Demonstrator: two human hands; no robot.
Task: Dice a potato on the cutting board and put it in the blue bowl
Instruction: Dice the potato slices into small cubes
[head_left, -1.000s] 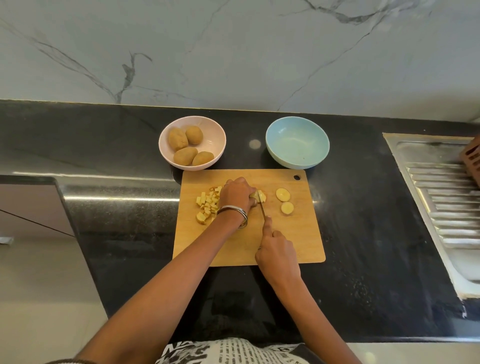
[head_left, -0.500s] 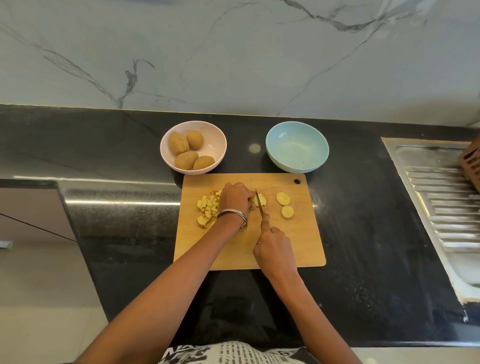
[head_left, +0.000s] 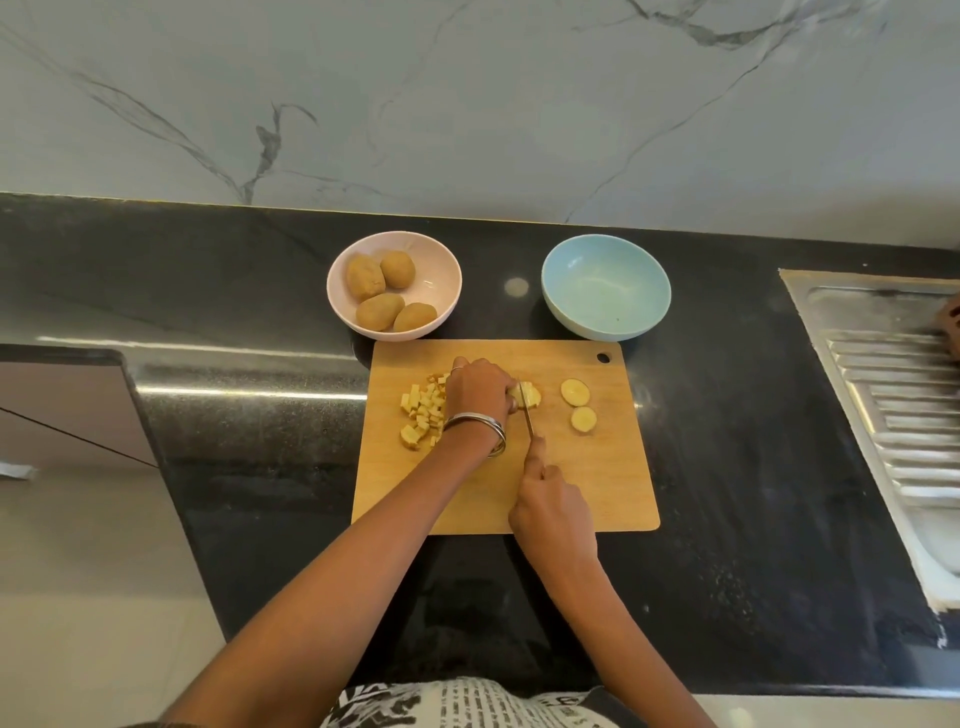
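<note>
- The person stands at the black counter (head_left: 727, 415) and is in the middle of the dicing step, as I judge it.
- The left hand (head_left: 475, 389) lies over a potato piece (head_left: 529, 395) near the centre of the cutting board (head_left: 597, 478); its grip is curled onto the piece and holds it down.
- The right hand (head_left: 553, 512) has its grip closed round the handle of a knife (head_left: 529, 421), with the forefinger laid along the top. The blade points away from the person and meets the piece just beside the left fingers.
- Diced cubes (head_left: 422, 413) are piled on the left part of the board, and two round slices (head_left: 577, 405) wait on the right.
- The blue bowl (head_left: 605, 291) stands just beyond the far right corner of the board and holds nothing yet.
- A pink bowl (head_left: 441, 270) with four whole potatoes (head_left: 387, 288) stands to its left.
- The next cuts call for care, because the blade is very near the left fingertips.
</note>
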